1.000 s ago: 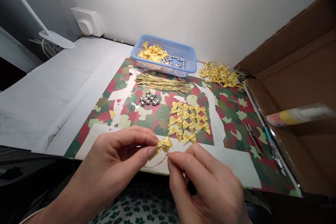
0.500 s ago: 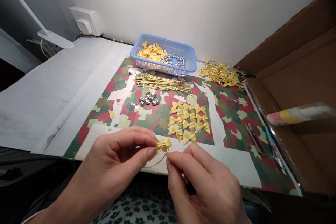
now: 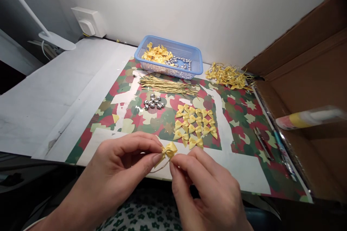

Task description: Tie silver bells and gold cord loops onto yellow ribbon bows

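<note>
Between thumb and fingertips, my left hand (image 3: 127,162) pinches a yellow ribbon bow (image 3: 170,149) above the table's front edge. A thin gold cord (image 3: 162,168) loops below the bow. My right hand (image 3: 206,184) is closed with thumb and index finger on the cord, close beside the bow. Just beyond the hands, several yellow bows (image 3: 195,129) lie in rows on the patterned mat. Silver jingle bells (image 3: 153,101) sit in a small cluster to their left. A bundle of gold cords (image 3: 168,85) lies behind the bells.
At the back stands a blue basket (image 3: 200,61) with yellow bows and silver bells. Right of it is a pile of corded bows (image 3: 227,75). Tweezers (image 3: 262,144), a pen (image 3: 283,151), a glue bottle (image 3: 300,118) and a cardboard box (image 3: 306,50) border the right side.
My right hand has shifted slightly left and up, closer to the bow, and the cord loop looks a little smaller. My left hand stays nearly still.
</note>
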`<state>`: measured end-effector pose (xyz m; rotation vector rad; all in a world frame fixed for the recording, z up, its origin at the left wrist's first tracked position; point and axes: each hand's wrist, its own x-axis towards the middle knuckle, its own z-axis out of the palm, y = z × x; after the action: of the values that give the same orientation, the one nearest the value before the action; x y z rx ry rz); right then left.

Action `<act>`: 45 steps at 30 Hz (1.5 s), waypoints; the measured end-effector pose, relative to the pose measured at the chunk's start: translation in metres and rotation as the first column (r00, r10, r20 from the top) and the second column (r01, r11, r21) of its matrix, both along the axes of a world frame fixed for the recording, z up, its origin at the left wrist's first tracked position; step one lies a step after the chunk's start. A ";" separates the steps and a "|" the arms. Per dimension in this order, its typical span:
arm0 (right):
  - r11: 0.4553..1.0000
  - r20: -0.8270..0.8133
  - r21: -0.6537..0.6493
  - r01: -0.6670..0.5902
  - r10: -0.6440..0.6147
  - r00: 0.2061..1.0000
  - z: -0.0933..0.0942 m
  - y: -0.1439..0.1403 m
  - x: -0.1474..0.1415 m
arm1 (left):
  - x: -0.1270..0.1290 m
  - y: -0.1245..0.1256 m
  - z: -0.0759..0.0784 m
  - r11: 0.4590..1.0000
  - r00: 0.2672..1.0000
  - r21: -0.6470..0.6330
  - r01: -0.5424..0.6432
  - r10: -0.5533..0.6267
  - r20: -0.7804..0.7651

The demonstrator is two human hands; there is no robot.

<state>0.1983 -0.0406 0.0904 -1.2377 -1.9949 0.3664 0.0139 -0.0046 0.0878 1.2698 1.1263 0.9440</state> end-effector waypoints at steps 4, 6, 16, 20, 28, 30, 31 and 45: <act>1.000 -0.005 0.014 -0.003 0.003 1.000 -0.002 0.000 -0.001 | 0.001 0.000 0.000 1.000 1.000 -0.016 0.019 -0.019 0.020; 1.000 -0.001 0.016 -0.004 0.004 1.000 -0.004 0.001 -0.002 | 0.003 0.000 0.001 0.999 0.999 -0.008 0.043 -0.043 0.025; 0.996 -0.161 -0.089 0.023 -0.037 0.986 -0.013 -0.003 0.000 | -0.001 -0.006 -0.002 0.997 0.997 0.019 0.078 -0.078 -0.012; 0.989 -0.212 -0.118 0.087 -0.111 0.971 -0.021 -0.009 -0.001 | 0.001 -0.008 -0.002 0.997 0.997 -0.041 0.072 -0.072 0.001; 0.986 -0.230 -0.131 0.100 -0.129 0.965 -0.027 -0.015 0.000 | 0.008 -0.012 -0.007 0.964 0.996 0.265 0.021 0.003 -0.090; 0.990 -0.232 -0.114 0.088 -0.113 0.966 -0.027 -0.015 0.001 | 0.006 -0.012 -0.010 0.934 0.992 0.357 0.035 0.011 -0.127; 0.991 -0.230 -0.106 0.084 -0.107 0.967 -0.027 -0.014 0.002 | 0.006 -0.012 -0.011 0.920 0.989 0.389 0.047 0.012 -0.148; 0.978 -0.230 -0.197 0.074 -0.119 0.966 -0.023 -0.012 0.004 | 0.005 -0.006 -0.002 0.979 0.985 0.163 0.126 -0.104 -0.134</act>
<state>0.2022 -0.0522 0.0671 -1.3323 -1.7165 0.6364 0.0192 -0.0105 0.0859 1.5357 1.0726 0.8987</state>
